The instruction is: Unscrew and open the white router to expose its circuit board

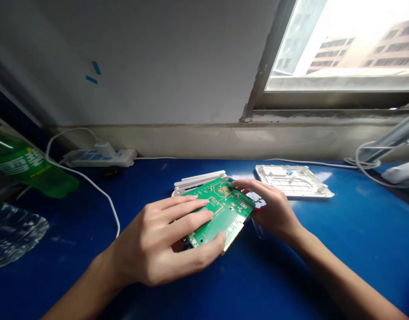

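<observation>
A green circuit board (209, 222) is held tilted above the blue tabletop, its flat face with gold traces turned up. My left hand (167, 240) lies across its left side, fingers over the face and thumb along the front edge. At the board's right corner my right hand (272, 206) grips the edge between thumb and fingers; part of the fingers is hidden behind it. Just beyond the board lies a white casing with antenna-like bars (200, 178), partly covered by it. A second white plastic shell (292, 181) rests with its ribbed inside up, behind my right hand.
On the left are a green bottle (34, 166) and a clear plastic bottle (16, 233). A white power strip (99, 157) with a plugged-in charger stands by the wall, its white cable (104, 193) curving over the table (357, 235). A lamp-like arm (387, 138) with coiled cable is at right.
</observation>
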A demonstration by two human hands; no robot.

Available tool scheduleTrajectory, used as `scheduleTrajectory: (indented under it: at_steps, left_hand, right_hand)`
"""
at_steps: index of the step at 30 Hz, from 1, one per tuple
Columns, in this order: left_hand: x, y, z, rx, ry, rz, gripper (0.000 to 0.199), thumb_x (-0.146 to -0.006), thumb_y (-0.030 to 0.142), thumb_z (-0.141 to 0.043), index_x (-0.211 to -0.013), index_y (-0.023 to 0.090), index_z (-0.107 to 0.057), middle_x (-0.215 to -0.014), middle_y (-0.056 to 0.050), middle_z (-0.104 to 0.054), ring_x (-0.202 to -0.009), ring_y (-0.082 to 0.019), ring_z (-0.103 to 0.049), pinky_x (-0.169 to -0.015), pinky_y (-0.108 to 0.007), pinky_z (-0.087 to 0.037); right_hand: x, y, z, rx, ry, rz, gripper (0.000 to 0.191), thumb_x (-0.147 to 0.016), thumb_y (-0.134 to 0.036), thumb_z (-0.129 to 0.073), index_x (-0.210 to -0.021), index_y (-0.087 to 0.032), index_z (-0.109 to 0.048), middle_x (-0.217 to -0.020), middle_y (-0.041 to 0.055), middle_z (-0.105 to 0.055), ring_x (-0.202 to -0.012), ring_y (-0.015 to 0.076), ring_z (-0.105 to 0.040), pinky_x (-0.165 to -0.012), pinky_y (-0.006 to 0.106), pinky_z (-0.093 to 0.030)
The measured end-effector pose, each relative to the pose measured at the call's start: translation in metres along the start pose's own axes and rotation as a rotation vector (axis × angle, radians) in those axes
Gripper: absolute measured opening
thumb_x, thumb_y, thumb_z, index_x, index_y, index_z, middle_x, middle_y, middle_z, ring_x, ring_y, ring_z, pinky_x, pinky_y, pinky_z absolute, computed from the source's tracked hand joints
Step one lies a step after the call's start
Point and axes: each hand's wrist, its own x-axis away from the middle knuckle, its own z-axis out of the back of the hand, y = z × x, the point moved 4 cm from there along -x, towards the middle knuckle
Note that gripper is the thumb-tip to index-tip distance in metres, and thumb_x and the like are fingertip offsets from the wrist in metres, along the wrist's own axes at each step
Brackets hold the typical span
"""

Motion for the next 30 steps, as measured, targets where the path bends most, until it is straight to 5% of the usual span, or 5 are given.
scheduleTrajectory:
  at_steps: [6,10,17,21,30]
  left_hand:
    - [0.006,-0.015,-0.001,0.141,0.062,0.097,0.028,-0.1,0.008,-0.063,-0.123,0.02,-0.072,-0.118,-0.009,-0.08,-0.111,-0.021,-0.078,-0.101,-0.031,-0.062]
    - [0.019,-0.03,-0.009,0.229,0.185,0.395,0.036,-0.096,0.004,-0.069,-0.126,0.023,-0.066,-0.116,-0.002,-0.08,-0.106,-0.014,-0.077,-0.092,-0.019,-0.059]
    - [0.028,-0.045,-0.026,0.499,0.396,0.917,0.032,-0.093,0.024,-0.08,-0.123,0.025,-0.069,-0.108,0.0,-0.078,-0.092,-0.018,-0.077,-0.081,-0.024,-0.064]
    - [0.028,-0.05,-0.034,0.742,0.478,1.058,0.038,-0.089,0.03,-0.084,-0.123,0.021,-0.068,-0.113,-0.005,-0.078,-0.098,-0.023,-0.078,-0.084,-0.03,-0.067]
    - [0.032,-0.05,-0.047,1.082,0.465,1.254,0.043,-0.086,0.033,-0.088,-0.123,0.02,-0.07,-0.115,-0.007,-0.078,-0.109,-0.028,-0.076,-0.087,-0.031,-0.066]
  right_hand:
    - [-0.004,-0.006,0.006,0.004,0.028,0.022,0.034,-0.081,-0.018,-0.076,-0.113,-0.03,-0.078,-0.117,0.008,-0.079,-0.096,0.0288,-0.076,-0.081,0.046,-0.064]
    - [-0.006,-0.01,0.01,0.018,0.085,0.043,0.013,-0.089,-0.028,-0.078,-0.102,-0.028,-0.079,-0.135,0.0114,-0.072,-0.122,0.0337,-0.069,-0.099,0.052,-0.058]
    - [-0.002,0.002,0.007,-0.021,0.093,-0.167,0.018,-0.095,-0.045,-0.075,-0.1,-0.028,-0.075,-0.093,0.0051,-0.079,-0.086,0.0268,-0.074,-0.075,0.042,-0.059]
    - [-0.004,-0.005,0.01,0.012,0.101,-0.169,0.019,-0.095,-0.046,-0.074,-0.091,-0.027,-0.076,-0.082,0.0044,-0.077,-0.075,0.0239,-0.072,-0.062,0.036,-0.054]
    - [-0.001,-0.015,0.015,-0.166,0.084,-0.081,0.009,-0.094,-0.032,-0.079,-0.097,-0.024,-0.078,-0.08,0.0008,-0.075,-0.064,0.014,-0.067,-0.058,0.027,-0.054]
